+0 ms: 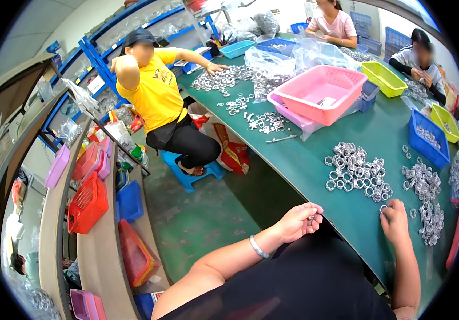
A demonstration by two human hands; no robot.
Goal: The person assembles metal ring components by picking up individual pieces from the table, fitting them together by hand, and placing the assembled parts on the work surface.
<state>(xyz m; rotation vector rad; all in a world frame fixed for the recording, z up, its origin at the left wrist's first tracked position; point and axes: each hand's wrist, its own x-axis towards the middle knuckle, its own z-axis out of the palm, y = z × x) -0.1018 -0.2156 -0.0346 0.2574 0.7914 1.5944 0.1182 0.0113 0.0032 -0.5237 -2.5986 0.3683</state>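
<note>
Right hand (396, 223) is pinching a round, silver-coloured metal ring (383, 209) between thumb and fingertips, just on the person's side of the broad heap of silvery metal rings (354, 173) on the smooth green tabletop (301, 160). Left hand (296, 223), left of that heap and nearer the body, is curling narrow around a small silvery piece (310, 218), partly hidden. Smaller ring piles (421, 178) are lying to the heap's right; a pink rectangular plastic tray (322, 93) is sitting beyond it.
</note>
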